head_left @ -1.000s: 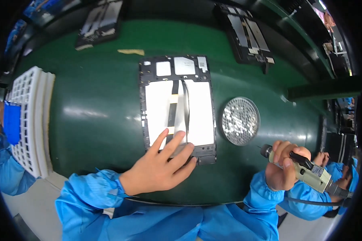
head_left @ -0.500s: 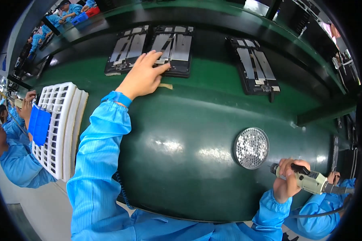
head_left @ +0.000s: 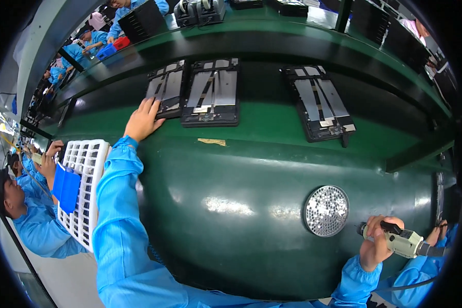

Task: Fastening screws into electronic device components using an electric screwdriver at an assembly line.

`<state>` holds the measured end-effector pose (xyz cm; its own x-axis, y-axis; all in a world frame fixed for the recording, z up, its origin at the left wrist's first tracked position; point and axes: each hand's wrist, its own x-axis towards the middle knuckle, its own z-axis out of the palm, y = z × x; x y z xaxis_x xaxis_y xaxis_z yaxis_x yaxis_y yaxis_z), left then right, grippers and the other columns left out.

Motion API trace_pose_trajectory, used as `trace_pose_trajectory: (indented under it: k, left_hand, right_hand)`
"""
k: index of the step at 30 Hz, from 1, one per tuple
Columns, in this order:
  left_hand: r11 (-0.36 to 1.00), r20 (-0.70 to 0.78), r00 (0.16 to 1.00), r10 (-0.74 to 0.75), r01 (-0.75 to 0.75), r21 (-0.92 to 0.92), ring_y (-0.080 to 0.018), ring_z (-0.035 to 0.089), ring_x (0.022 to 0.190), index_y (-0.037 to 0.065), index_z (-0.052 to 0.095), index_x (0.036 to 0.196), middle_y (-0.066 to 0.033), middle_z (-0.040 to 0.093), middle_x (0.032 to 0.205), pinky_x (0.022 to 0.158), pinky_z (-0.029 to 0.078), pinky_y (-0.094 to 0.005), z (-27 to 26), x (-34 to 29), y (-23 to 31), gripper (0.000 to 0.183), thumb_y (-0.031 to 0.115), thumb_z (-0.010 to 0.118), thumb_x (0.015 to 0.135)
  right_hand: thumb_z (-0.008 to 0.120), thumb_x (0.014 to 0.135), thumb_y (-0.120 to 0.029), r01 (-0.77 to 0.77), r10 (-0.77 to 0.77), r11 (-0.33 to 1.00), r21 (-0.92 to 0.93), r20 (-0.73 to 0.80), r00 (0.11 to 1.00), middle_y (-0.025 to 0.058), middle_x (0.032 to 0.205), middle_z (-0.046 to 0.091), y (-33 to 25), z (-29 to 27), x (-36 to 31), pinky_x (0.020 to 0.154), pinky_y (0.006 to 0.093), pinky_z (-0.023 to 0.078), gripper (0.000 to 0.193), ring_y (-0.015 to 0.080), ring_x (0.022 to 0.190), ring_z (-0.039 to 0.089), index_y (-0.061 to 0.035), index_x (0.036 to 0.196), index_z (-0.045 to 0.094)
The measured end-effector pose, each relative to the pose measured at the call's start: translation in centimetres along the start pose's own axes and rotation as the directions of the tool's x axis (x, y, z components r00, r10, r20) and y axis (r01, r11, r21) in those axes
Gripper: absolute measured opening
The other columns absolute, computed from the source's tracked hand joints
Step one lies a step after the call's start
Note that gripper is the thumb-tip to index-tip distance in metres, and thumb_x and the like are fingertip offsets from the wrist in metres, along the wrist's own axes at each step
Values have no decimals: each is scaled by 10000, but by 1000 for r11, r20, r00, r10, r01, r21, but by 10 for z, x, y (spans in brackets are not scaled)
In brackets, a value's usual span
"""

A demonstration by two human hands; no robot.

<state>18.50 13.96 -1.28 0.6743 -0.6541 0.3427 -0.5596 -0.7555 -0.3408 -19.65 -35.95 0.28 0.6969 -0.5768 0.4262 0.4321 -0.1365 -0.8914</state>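
Black and open-backed, the leftmost device [head_left: 168,84] lies just beyond the left fingers [head_left: 148,106], which overlap its near left corner, thumb apart; this looks like taking hold, and lifting would call for a secure edge grip. Whether they pinch that hidden corner, I cannot tell. Right fingers [head_left: 377,226] are clamped around a powered screwdriver [head_left: 406,243], its tip hard to make out.

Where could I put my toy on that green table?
The green table is bare between the left sleeve and round dish, and between the middle device and right device. It's crowded around the left hand and left device.
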Motion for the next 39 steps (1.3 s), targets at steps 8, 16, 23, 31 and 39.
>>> trace_pose_trajectory:
  k: [8,16,23,31,39]
  left_hand:
    - [993,-249,961,-119,117,-24,-396,510,1159,-13,510,1190,-208,541,1232,960,447,-418,-95,-31,37,522,-74,560,674]
    - [990,-147,989,18,-39,-137,-460,548,1102,-32,593,1072,-265,582,1155,852,494,-499,-190,-104,255,265,31,567,815]
    - [932,181,975,130,-58,-357,-434,433,1228,1,543,1194,-224,450,1317,941,429,-496,-191,-103,308,574,107,737,664]
    - [624,-168,963,210,-264,-736,-321,579,935,-23,612,1009,-153,563,1027,776,492,-420,-175,-79,348,416,85,762,637]
    - [497,-246,929,276,-356,-791,-281,572,939,-60,640,880,-128,591,947,781,478,-389,-161,-78,343,233,39,686,674]
  right_hand:
    - [605,787,-47,66,-72,991,120,51,996,71,649,476,-9,-1,3,565,318,370,297,156,552,443,-31,1047,461]
    - [603,792,-40,96,-115,982,162,107,988,82,672,500,-7,0,1,573,335,383,306,163,558,458,-20,1067,472]
    - [552,760,-29,34,-61,986,163,162,985,76,627,476,-13,7,-2,601,365,390,323,180,566,466,-21,1080,506]
    - [552,760,-28,1,-34,985,172,186,982,78,626,485,-16,4,-8,604,370,411,318,182,558,476,-20,1075,508]
    - [566,757,-30,-19,-13,988,152,205,979,85,641,507,-18,5,-5,640,389,431,328,197,573,503,-21,1078,501]
